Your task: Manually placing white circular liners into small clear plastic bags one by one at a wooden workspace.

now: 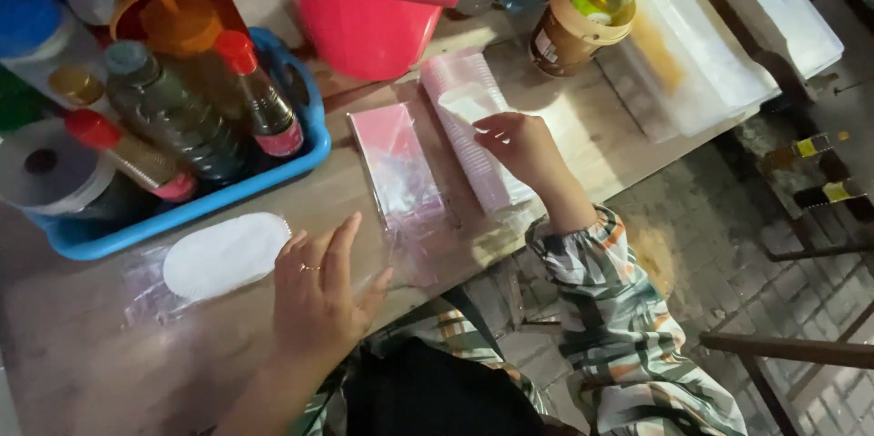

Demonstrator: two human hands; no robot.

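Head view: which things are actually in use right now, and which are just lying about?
In use: right hand at the sleeve of stacked clear cups; left hand flat beside the clear plastic bags.

Lying about: blue basket of bottles, red bucket, white round pack, brown lidded cup.

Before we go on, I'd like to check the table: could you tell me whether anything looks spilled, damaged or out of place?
Nothing stands out. The right hand touches a sleeve of stacked clear cups lying on its side; the left hand rests flat by a clear bag. Bottles stand in the blue basket, and the lidded cup is upright.
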